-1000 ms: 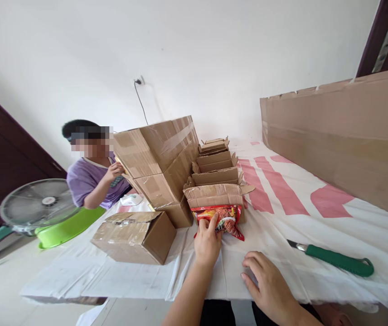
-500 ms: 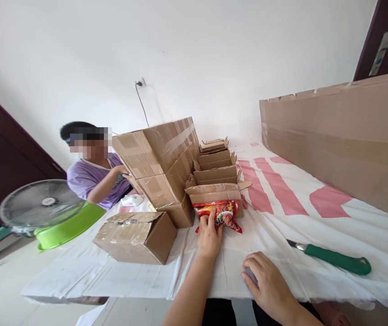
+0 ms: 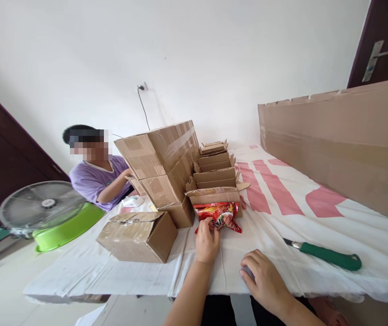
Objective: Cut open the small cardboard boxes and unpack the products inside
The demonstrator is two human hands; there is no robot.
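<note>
My left hand [image 3: 206, 241] pinches the lower left edge of a red snack packet [image 3: 224, 216] that sticks out of the nearest small open cardboard box [image 3: 214, 196]. That box heads a row of several small open boxes [image 3: 215, 166] running away from me. My right hand [image 3: 264, 281] rests on the white cloth [image 3: 316, 217] near the table's front edge, its fingers loosely curled over a small grey thing I cannot make out.
A green-handled knife [image 3: 326, 255] lies right of my hands. Stacked large taped cartons [image 3: 162, 163] and a closed small carton [image 3: 138, 235] stand to the left. A long cardboard sheet [image 3: 343, 140] lines the right. Another person [image 3: 97, 170] sits behind, beside a fan [image 3: 39, 208] and green basin [image 3: 68, 228].
My left hand has pulled back slightly, its fingers curling from flat on the packet to a pinch at its edge. The other person's hand dropped from their face toward the cartons.
</note>
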